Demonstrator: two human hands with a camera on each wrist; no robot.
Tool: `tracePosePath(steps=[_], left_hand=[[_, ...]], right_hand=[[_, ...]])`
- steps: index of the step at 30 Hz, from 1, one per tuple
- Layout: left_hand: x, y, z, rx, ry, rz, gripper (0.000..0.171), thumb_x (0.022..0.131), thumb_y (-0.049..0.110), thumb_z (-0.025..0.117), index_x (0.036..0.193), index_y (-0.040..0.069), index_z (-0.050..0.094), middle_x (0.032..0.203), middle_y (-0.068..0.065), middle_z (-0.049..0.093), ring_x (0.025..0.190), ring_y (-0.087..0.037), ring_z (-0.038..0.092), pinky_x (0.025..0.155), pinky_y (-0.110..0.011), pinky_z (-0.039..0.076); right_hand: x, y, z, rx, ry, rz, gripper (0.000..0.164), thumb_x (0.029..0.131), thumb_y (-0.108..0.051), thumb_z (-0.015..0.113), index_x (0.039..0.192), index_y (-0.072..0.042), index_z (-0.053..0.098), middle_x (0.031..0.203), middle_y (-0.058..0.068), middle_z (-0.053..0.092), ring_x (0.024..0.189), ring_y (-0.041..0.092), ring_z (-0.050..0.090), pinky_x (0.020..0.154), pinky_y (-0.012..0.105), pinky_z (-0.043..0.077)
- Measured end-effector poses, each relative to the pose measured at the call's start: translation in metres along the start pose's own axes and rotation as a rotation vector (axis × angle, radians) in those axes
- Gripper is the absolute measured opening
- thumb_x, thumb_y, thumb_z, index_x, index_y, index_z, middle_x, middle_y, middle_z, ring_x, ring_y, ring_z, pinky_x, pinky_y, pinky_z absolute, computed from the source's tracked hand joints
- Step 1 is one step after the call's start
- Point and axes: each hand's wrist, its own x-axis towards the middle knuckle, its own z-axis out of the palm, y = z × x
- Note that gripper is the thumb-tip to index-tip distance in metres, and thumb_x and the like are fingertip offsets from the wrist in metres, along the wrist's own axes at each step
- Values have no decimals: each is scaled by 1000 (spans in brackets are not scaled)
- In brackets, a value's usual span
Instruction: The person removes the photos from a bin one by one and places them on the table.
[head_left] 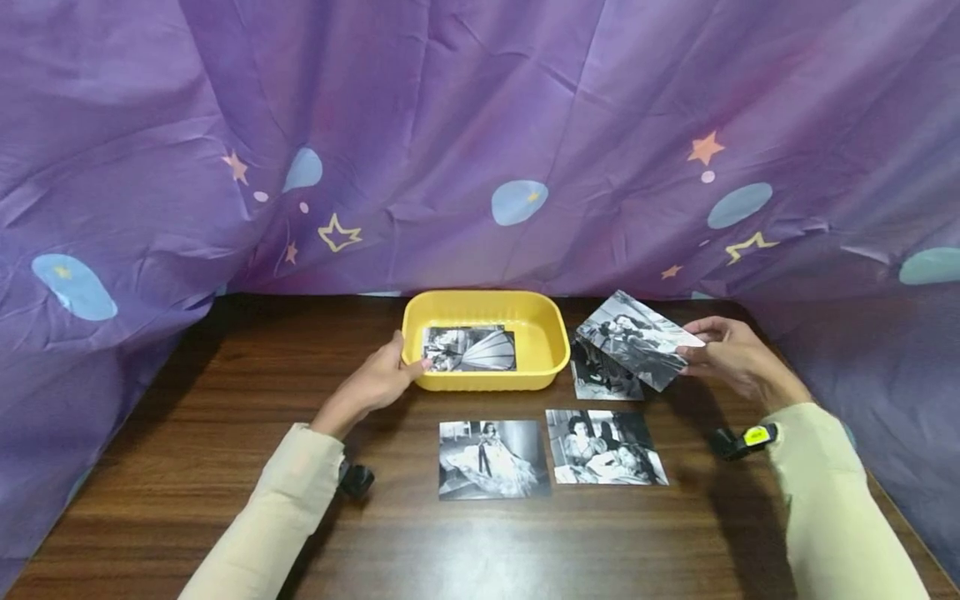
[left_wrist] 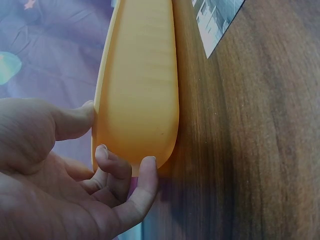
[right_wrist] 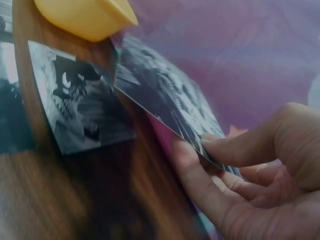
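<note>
My left hand (head_left: 377,375) grips the left end of a yellow plastic tray (head_left: 536,379), thumb over the rim and fingers against the outer wall. Inside the tray lie black-and-white photos (head_left: 480,350), at its left side. Between thumb and fingers, my right hand (head_left: 731,354) pinches the corner of another black-and-white photo (head_left: 633,333), held tilted above the table. Beneath it, a darker photo (head_left: 603,375) lies partly covered in the head view; the right wrist view shows more of that dark photo (right_wrist: 82,102).
Two more photos lie in front of the tray: one of a figure in a wide gown (head_left: 491,460) and one of people close together (head_left: 606,447). They rest on a brown wood-grain table (head_left: 187,433). A purple patterned curtain (head_left: 420,150) hangs behind the table and along its sides.
</note>
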Motion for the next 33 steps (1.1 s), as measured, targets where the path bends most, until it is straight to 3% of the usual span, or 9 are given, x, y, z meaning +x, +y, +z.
tracePosePath(steps=[6,15,22,26,33], left_hand=[[-1,3,-1,3,-6,-12,84,106,25,55,155,-14,-1,162,-30,10,147,-35,25,122,-48,15],[0,4,-1,3,-2,-10,84,105,24,55,154,-15,-1,162,-31,11,146,-35,26,122,-47,16],[0,1,0,9,2,1,83,106,25,54,154,-15,-1,161,-32,14,143,-36,31,122,-48,18],[0,0,0,2,4,12,83,106,24,54,154,-16,0,161,-32,14,144,-36,30,122,-48,17],[-1,1,0,-10,1,3,84,106,24,55,154,-15,-1,160,-33,19,137,-35,36,122,-47,20]], right_hand=[[-6,16,-11,198,95,38,31,90,18,56,114,10,37,90,9,56,73,13,66,72,31,62],[-11,37,-12,202,193,69,27,90,21,48,113,11,38,99,14,47,73,11,65,75,30,61],[-7,56,-16,211,229,91,27,87,17,57,105,6,40,94,12,49,71,11,66,74,31,61],[-7,64,-21,162,254,125,28,86,12,65,99,3,42,91,12,49,67,12,68,72,31,61],[-19,60,-14,-159,277,150,29,88,-1,73,99,11,48,71,1,61,56,9,66,59,29,61]])
